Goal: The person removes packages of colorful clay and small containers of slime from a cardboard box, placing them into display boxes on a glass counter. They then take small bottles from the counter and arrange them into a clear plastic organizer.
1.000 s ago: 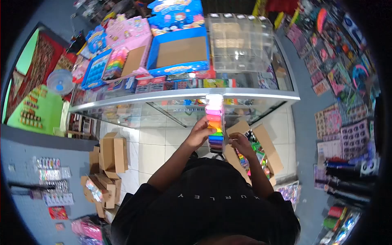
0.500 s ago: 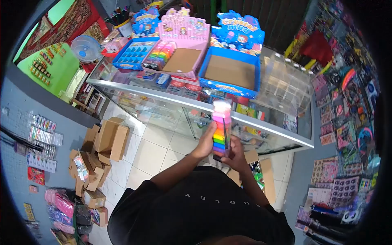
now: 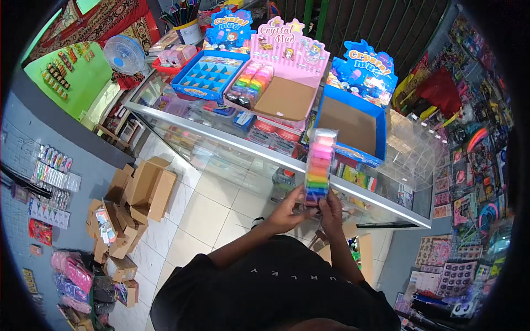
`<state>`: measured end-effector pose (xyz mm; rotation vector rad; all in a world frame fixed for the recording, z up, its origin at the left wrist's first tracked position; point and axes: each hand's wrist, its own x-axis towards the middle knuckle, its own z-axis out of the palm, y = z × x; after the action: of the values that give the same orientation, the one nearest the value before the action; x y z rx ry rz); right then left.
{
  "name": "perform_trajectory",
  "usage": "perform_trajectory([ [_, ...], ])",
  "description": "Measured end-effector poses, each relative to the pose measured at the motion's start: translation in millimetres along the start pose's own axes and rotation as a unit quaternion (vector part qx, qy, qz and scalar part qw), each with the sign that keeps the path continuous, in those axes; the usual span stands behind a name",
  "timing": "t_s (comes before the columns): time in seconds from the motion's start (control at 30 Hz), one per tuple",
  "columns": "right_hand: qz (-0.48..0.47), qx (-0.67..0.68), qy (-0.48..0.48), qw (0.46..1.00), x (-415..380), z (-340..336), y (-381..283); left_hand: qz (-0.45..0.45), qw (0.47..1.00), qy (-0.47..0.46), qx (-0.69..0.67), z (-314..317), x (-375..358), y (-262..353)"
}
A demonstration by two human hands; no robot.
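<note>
A long clear pack of rainbow-coloured clay (image 3: 320, 164) stands nearly upright in front of me, white and pink at the top, blue and dark at the bottom. My left hand (image 3: 289, 212) is closed on its lower left side. On the lower right edge, my right hand (image 3: 331, 214) also grips it, thumb in front. Just behind the pack is a blue "Crystal Mud" display box (image 3: 350, 122) with a bare brown bottom. Left of that, a pink display box (image 3: 323, 66) carries several similar rainbow packs (image 3: 252, 84) in its left part.
The boxes stand on a glass counter with a metal edge (image 3: 232, 138). A blue box with compartments (image 3: 210, 76) is at its left, a clear divided tray (image 3: 414, 146) at its right. Opened cartons (image 3: 149, 190) lie on the floor. Hanging goods (image 3: 458, 265) line the right wall.
Both hands have turned the pack so its broad face shows, and it sits further right in view. The camera view has shifted, so the counter boxes appear further right.
</note>
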<state>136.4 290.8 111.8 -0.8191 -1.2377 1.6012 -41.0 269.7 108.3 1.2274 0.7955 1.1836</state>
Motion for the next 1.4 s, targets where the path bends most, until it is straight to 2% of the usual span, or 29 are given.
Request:
perform_trajectory([
  [0.03, 0.008, -0.063, -0.011, 0.998, 8.0, 5.7, -0.9, 0.012, 1.000, 0.015, -0.004, -11.7, 1.0, -5.2],
  [0.1, -0.036, -0.078, 0.014, 0.996, 23.6, 21.6, 15.9, 0.036, 0.998, 0.044, -0.012, -36.1, 7.4, -0.3],
  [0.13, -0.070, -0.110, 0.026, 0.991, 31.1, 29.0, 23.4, 0.047, 0.990, 0.127, 0.031, -44.8, 11.5, 11.1],
  [0.17, -0.104, -0.142, 0.039, 0.984, 39.2, 38.0, 28.1, 0.077, 0.984, 0.141, 0.082, -59.3, 17.6, 22.1],
  [0.2, -0.055, -0.135, 0.050, 0.988, 44.0, 54.2, 12.7, 0.107, 0.973, 0.153, 0.132, -76.8, 24.4, 33.1],
  [0.3, 0.024, -0.075, 0.016, 0.997, 49.2, 61.7, 24.5, 0.186, 0.932, 0.196, 0.243, -115.6, 44.7, 60.4],
  [0.47, 0.035, -0.086, -0.011, 0.996, 38.1, 76.4, 39.0, 0.247, 0.870, 0.257, 0.341, -160.5, 88.2, 95.9],
  [0.57, 0.034, -0.097, -0.021, 0.994, 31.5, 78.6, 38.1, 0.243, 0.841, 0.261, 0.406, -175.7, 116.2, 115.3],
  [0.73, 0.029, -0.112, -0.070, 0.991, 37.1, 63.5, 21.8, 0.218, 0.797, 0.289, 0.484, -178.4, 165.7, 112.7],
  [0.83, 0.019, -0.111, -0.085, 0.990, 44.0, 52.5, 16.4, 0.134, 0.770, 0.264, 0.565, -178.0, 187.9, 99.9],
  [0.93, 0.005, -0.116, -0.088, 0.989, 42.5, 40.8, 9.0, 0.069, 0.697, 0.244, 0.670, -175.8, 196.4, 90.8],
  [1.03, -0.008, -0.134, -0.099, 0.986, 41.3, 26.5, 7.0, 0.062, 0.679, 0.276, 0.678, -159.7, 192.6, 97.7],
  [1.23, 0.011, -0.097, -0.083, 0.992, 31.4, -0.2, 11.8, 0.058, 0.700, 0.289, 0.651, -162.3, 201.6, 91.9],
  [1.4, 0.024, -0.089, -0.080, 0.992, 34.6, -13.7, 10.3, -0.014, 0.671, 0.302, 0.677, -165.0, 211.8, 98.7],
])
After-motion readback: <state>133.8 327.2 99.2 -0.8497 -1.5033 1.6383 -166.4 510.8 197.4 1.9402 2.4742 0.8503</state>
